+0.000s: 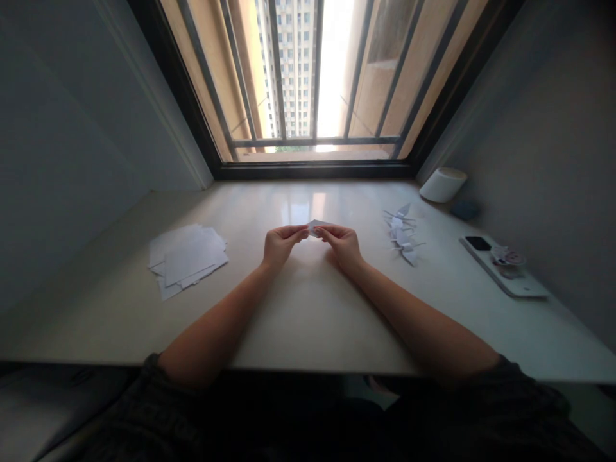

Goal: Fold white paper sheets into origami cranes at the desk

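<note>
Between my hands, a small piece of folded white paper point(318, 224) is held just above the table. My left hand point(283, 244) pinches its left end between thumb and fingers. The right end is pinched by my right hand point(342, 242), whose fingers cover part of the paper. Several folded paper cranes point(403, 234) sit in a row to the right of my right hand. Off to the left lies a loose stack of white paper sheets point(190, 260), apart from my left hand.
A phone point(510, 276) with a round grip on its back lies at the right. Behind it, a white cup-like object point(443, 185) and a small dark blue item point(464, 209) are by the right wall. A barred window point(315, 170) borders the far edge of the white table point(308, 321).
</note>
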The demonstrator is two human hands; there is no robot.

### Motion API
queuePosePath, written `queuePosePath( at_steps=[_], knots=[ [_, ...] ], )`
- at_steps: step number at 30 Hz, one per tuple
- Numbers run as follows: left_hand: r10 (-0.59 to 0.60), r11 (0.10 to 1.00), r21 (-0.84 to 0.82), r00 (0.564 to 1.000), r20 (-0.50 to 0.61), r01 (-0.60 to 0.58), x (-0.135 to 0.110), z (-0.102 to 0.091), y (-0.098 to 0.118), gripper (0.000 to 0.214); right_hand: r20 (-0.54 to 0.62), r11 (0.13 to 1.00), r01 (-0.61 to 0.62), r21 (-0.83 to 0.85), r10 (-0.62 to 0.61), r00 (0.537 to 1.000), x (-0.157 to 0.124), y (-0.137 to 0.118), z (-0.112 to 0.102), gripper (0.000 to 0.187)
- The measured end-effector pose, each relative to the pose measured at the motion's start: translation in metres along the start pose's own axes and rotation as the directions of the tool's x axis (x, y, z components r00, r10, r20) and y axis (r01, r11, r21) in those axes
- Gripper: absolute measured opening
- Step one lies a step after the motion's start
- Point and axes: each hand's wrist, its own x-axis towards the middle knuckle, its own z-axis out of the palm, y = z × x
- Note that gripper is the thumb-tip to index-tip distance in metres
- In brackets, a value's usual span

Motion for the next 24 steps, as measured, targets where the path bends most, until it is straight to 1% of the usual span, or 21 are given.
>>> queuePosePath(
  at_steps=[5, 11, 16, 21, 24],
  knots=[
    [-0.019, 1.000, 0.016, 1.000, -0.001, 0.019, 0.0006, -0.0013, 0.0016, 0.033, 0.034, 1.000, 0.013, 0.012, -0.014, 0.999, 0.0004, 0.0006, -0.0010, 0.020],
    [-0.015, 1.000, 0.003, 1.000, -0.004, 0.015, 0.0017, -0.0015, 0.0009, 0.032, 0.038, 1.000, 0.022, 0.016, -0.023, 0.999, 0.0009, 0.0006, -0.0019, 0.018],
    [-0.019, 1.000, -0.004, 1.000, -0.017, 0.019, 0.0014, -0.0003, 0.0021, 0.033, 0.036, 1.000, 0.020, 0.002, -0.020, 0.999, 0.0004, -0.0010, -0.0021, 0.021],
    [-0.017, 1.000, -0.022, 1.000, 0.000, 0.017, 0.0015, -0.0008, 0.0024, 0.032, 0.018, 1.000, 0.004, -0.013, -0.004, 1.000, 0.0007, -0.0010, -0.0016, 0.026],
    [-0.019, 0.999, -0.028, 1.000, 0.008, 0.019, 0.0016, -0.0013, 0.0011, 0.033, 0.012, 1.000, 0.007, 0.002, -0.007, 1.000, 0.0004, -0.0014, -0.0012, 0.026]
  ],
)
